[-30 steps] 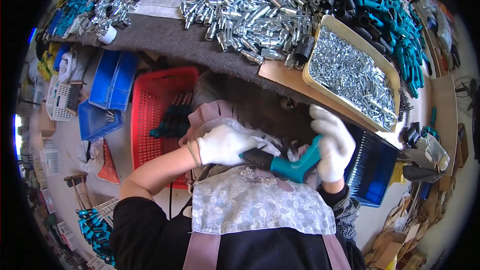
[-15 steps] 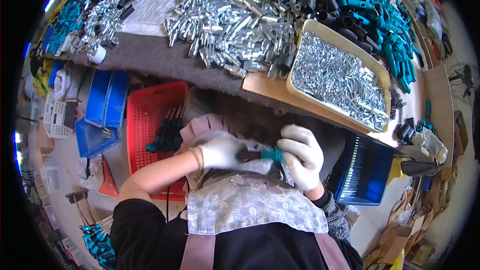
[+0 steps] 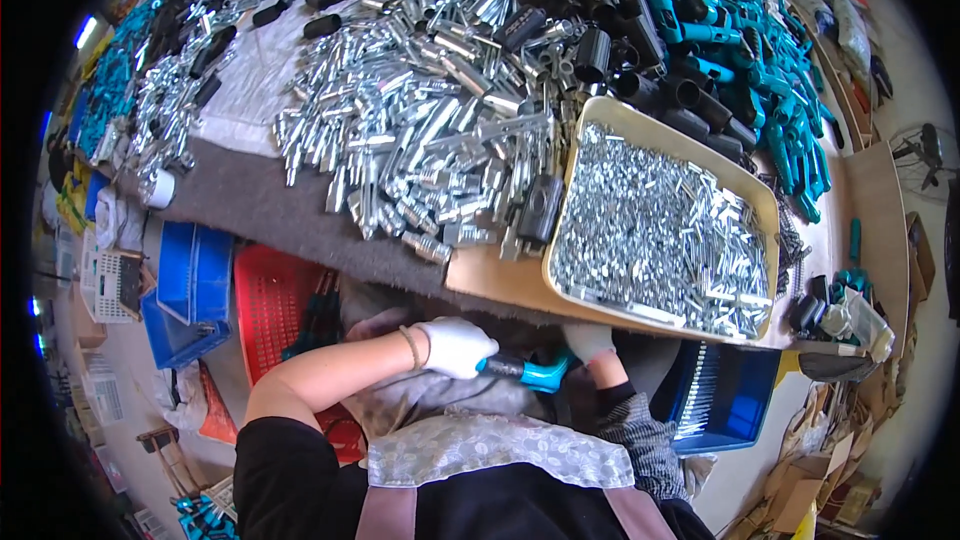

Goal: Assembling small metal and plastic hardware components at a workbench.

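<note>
Head view, looking down: your gloved left hand (image 3: pixel 458 347) closes firmly around the dark grip of a teal-and-black tool (image 3: pixel 540 374), held low above your lap and just below the front edge of the workbench (image 3: pixel 500 276). Your gloved right hand (image 3: pixel 590 341) sits beside the tool's teal end, its fingers hidden under that edge; whether they are spread, narrowed or gripping anything cannot be told, nor whether they touch the tool.

Headroom looks like the chief hazard. A sharp upward move could rap your right knuckles or the tool against the bench, and a hard jolt might spill pieces from the cream tray (image 3: pixel 640 314) of small metal parts near the edge. Loose silver fittings (image 3: pixel 430 140), heaped on the bench's left, could likewise roll off. Should your right fingers give no support, the teal end might swing and twist the grip inside your left glove, dropping the tool into your lap.
</note>
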Demonstrator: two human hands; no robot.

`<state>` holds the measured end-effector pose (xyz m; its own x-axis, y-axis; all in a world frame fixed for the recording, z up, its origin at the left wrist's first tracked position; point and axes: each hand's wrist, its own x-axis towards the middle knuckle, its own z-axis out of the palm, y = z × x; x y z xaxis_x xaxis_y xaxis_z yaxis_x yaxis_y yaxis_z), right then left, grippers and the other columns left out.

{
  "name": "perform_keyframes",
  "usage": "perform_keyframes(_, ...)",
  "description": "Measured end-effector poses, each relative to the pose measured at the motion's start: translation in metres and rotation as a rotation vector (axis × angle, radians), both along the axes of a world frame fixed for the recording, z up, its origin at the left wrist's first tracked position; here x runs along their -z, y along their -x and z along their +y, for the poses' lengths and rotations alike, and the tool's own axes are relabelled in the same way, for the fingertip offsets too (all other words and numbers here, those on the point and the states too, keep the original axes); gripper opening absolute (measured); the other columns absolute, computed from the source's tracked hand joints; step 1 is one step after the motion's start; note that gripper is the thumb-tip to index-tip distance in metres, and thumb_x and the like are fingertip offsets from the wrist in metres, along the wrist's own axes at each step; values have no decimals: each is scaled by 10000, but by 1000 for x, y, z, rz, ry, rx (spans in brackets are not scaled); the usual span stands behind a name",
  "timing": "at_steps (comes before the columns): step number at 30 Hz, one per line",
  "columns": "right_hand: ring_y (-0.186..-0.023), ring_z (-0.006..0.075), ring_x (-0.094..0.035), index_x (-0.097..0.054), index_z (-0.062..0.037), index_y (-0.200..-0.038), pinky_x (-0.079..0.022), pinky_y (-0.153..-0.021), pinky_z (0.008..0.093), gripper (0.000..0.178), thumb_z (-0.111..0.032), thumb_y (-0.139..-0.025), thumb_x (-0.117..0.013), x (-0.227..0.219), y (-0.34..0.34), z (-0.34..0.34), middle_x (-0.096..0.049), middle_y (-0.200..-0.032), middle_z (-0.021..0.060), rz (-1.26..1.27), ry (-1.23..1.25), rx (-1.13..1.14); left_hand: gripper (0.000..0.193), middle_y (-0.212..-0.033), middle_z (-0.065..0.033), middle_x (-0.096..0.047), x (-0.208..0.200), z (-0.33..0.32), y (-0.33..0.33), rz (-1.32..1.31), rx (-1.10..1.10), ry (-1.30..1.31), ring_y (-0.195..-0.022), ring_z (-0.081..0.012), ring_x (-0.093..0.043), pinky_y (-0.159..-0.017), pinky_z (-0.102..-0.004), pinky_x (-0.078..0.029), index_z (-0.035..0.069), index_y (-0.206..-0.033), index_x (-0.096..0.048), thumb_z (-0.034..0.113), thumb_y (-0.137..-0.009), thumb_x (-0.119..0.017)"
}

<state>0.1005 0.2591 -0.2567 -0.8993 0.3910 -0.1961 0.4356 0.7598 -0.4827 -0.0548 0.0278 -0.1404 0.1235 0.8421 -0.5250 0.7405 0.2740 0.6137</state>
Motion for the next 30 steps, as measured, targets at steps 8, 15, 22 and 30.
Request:
perform_keyframes(8, -1136, 396, -611, -584, -100, -1318, -461, -1012, 533, 467, -427, -1006, -466, 99, 46, 24, -659, -1250, 176, 173, -247, -241, 263, -874, -178, -699, 137, 46, 75, 22, 73, -379, -777, -344, -654, -736, -455, -524, 25, -931, -682, 245, -789, -647)
perform_keyframes(15, -1133, 381, -609, -574, -104, -1325, -464, -1010, 524, 465, -427, -1005, -476, 122, 58, 56, -654, -1250, 169, 99, -41, -119, 274, -893, -177, -700, 203, 84, 115, -72, -3, -501, -784, -344, -655, -740, -454, -525, 26, -950, -681, 252, -799, -645)
perform_keyframes(22, -1129, 367, -607, -563, -108, -1332, -467, -1008, 515, 464, -427, -1004, -486, 121, 57, 97, -649, -1250, 161, 27, 134, -43, 285, -912, -177, -700, 245, 112, 119, -163, -164, -633, -791, -344, -656, -745, -452, -527, 26, -968, -680, 260, -809, -643)
perform_keyframes(30, -1125, 350, -605, -551, -112, -1340, -470, -1005, 504, 464, -427, -1003, -497, 107, 79, 115, -644, -1250, 153, 84, 396, 71, 298, -935, -176, -701, 243, 122, 147, -145, -299, -709, -799, -344, -657, -751, -450, -529, 27, -989, -678, 269, -821, -640)
